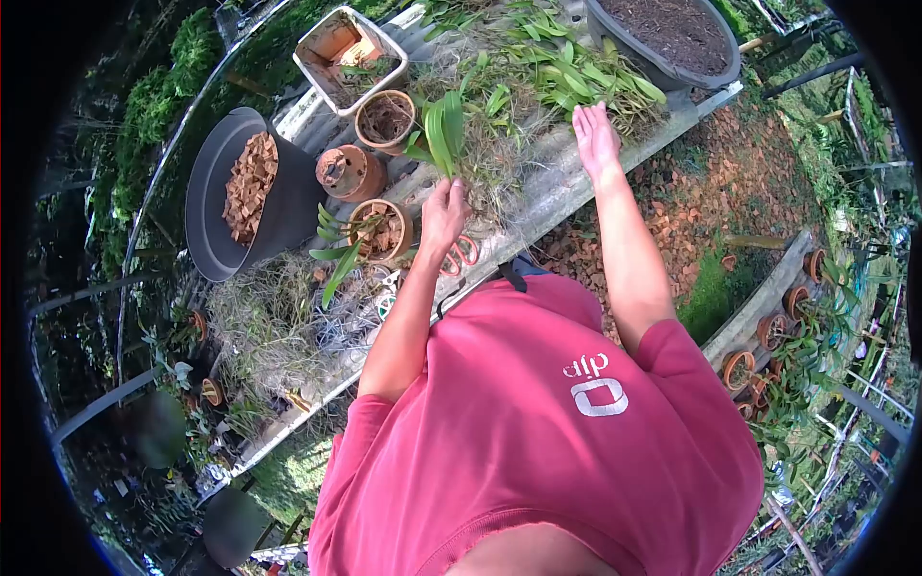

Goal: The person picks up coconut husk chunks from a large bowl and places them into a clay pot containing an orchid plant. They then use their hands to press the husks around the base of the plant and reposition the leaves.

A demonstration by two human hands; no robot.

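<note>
My left hand [444,213] is closed round the base of a leafy orchid plant [443,132], whose broad green leaves point away from me. My right hand [596,140] has its fingers stretched out, right at the edge of a heap of green orchid plants [562,72] with stringy roots. Left of my left hand, a clay pot [403,252] contains brick chunks and an orchid with drooping leaves [342,274]. Red-handled scissors [459,257] lie just below that hand, near the bench edge.
A dark tub of brick chunks [206,216] lies tilted at left. Nearby are an upturned clay pot [351,173], another clay pot [386,119] and a white square container [307,60]. A grey basin of soil [725,72] stands far right. Dry roots [254,312] cover the bench's left end.
</note>
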